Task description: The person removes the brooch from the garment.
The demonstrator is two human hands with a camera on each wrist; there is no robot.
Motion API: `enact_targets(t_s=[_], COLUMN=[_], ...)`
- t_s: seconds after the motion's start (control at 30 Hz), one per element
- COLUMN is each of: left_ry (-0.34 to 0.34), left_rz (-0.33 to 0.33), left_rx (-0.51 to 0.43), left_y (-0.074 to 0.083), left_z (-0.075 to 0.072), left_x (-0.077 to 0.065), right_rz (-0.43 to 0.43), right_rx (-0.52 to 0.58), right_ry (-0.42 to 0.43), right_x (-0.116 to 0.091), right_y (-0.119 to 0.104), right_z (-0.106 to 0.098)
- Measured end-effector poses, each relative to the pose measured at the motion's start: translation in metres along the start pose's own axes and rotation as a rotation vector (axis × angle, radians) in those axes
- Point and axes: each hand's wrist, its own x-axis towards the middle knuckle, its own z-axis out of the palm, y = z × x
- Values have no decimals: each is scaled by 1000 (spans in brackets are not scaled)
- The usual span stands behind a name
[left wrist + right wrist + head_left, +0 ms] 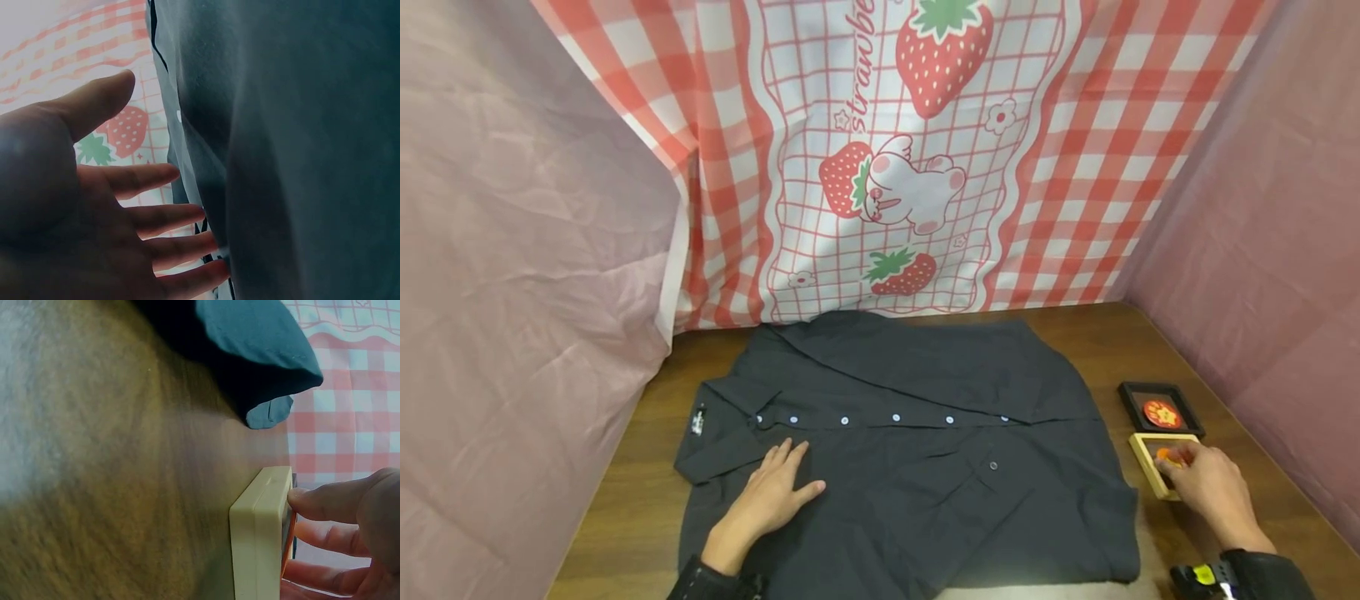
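A dark button-up shirt lies spread out, its collar toward the left and a row of pale buttons across its middle. My left hand rests on it below the collar, fingers spread; the left wrist view shows the same hand with straight fingers against the dark cloth. At the right, my right hand is over a small pale shallow box. Thumb and fingertips pinch an orange disc there, seen edge-on at the box's face in the right wrist view. My fingers hide part of the disc.
Just behind the pale box sits a black box with a red round piece in it. A checked strawberry cloth hangs behind the wooden table. Pinkish curtains hang at both sides.
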Motion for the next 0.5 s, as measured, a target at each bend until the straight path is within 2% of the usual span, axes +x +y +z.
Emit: enact_targets(t_s=[0.5], left_ry=[-19], left_rz=[5], left_rx=[-17], left_y=[2], left_z=[-5], left_x=[-2], right_rz=[15], right_rx=[-6], right_ry=[-2], right_x=[1], right_y=[2], right_z=[1])
